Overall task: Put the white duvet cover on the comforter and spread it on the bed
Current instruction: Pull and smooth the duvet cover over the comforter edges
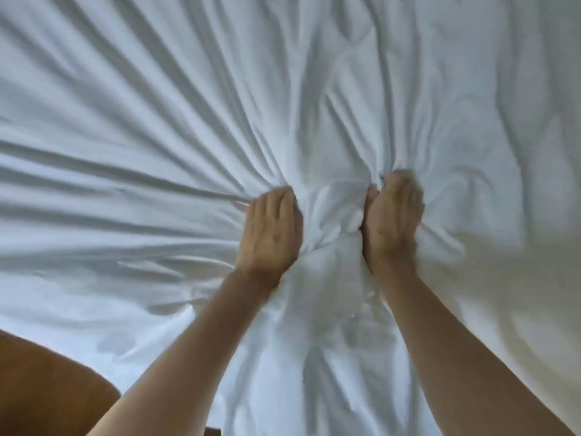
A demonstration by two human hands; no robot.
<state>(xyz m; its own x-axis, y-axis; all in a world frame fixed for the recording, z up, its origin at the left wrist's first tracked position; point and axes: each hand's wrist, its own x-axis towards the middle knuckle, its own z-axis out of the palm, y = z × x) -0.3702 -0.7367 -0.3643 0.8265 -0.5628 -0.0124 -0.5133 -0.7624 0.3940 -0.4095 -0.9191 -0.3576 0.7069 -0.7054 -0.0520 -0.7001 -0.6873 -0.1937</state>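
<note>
Both my forearms reach out over the white duvet cover (157, 105), which fills the view. My left hand (270, 228) and right hand (393, 215) each clutch a bunch of it close together, creases fanning outward; I judge that's for tugging it taut.

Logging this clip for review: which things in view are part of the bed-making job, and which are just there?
Part of the job:
white duvet cover, bunched and creased
left hand, gripping the cover
right hand, gripping the cover

Just there:
brown wooden surface, lower left; what it is cannot be told
</note>
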